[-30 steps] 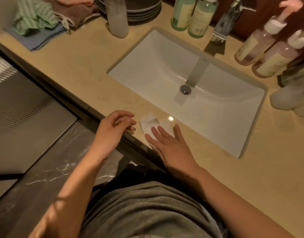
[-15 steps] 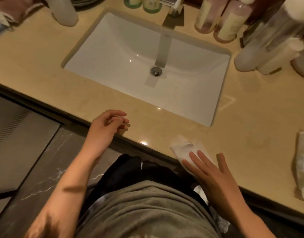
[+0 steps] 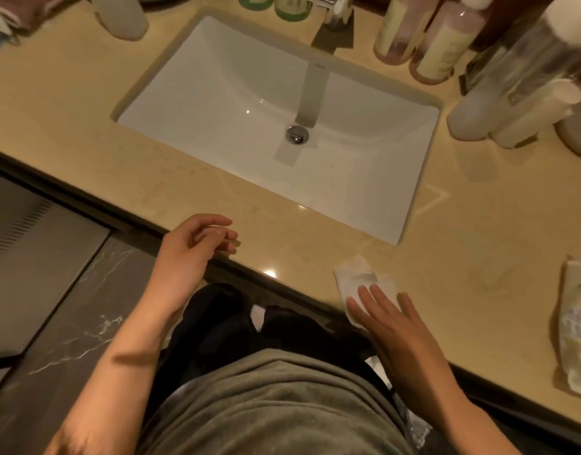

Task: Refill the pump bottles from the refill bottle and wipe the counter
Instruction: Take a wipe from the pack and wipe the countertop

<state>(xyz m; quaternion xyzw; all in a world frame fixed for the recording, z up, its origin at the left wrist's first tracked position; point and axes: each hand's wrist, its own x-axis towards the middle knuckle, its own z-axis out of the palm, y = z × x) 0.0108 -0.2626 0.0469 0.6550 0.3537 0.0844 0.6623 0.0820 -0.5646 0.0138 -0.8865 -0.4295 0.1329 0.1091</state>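
Note:
My right hand [image 3: 394, 318] lies flat with straight fingers on a folded white wipe [image 3: 358, 280], pressing it onto the beige counter [image 3: 479, 231] near the front edge, right of the sink. My left hand [image 3: 192, 249] hovers at the counter's front edge with loosely curled fingers and holds nothing. Two pink pump bottles [image 3: 417, 34] stand at the back right behind the sink, their pumps cut off by the frame. Two green bottles [image 3: 282, 4] show at the top edge. A clear frosted bottle [image 3: 499, 80] stands at the far right.
A white rectangular sink [image 3: 217, 103] with a faucet [image 3: 332, 11] fills the counter's middle. A frosted bottle [image 3: 122, 14] stands back left beside folded cloths [image 3: 7, 14]. A crumpled white packet [image 3: 578, 333] lies at the right edge. Dark floor tiles [image 3: 53, 290] lie lower left.
My right hand has slid the wipe rightward along the counter's front edge, from in front of the sink to its right corner. The view shifted right. The left hand stayed put.

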